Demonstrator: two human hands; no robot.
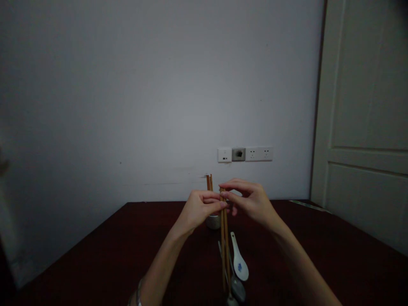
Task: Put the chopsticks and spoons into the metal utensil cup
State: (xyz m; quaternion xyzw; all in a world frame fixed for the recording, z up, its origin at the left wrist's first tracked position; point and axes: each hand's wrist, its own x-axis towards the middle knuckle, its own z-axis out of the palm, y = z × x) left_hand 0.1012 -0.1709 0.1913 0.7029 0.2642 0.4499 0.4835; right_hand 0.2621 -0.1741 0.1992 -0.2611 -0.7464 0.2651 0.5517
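My left hand (200, 209) is closed around a pair of wooden chopsticks (225, 242) that stand upright, tips down near the table. Another pair of chopstick ends (209, 182) sticks up above the left fist. My right hand (250, 200) pinches the top of the upright chopsticks with thumb and forefinger, the other fingers curled. Both hands meet above the dark red table (95, 259). Below them lie a white ceramic spoon with a blue mark (239, 261) and a metal spoon (235, 285).
A small pale cup (213, 221) stands on the table behind my left hand. A row of white wall sockets (245, 154) is on the grey wall. A cream door (366, 127) is at the right. The room is dim.
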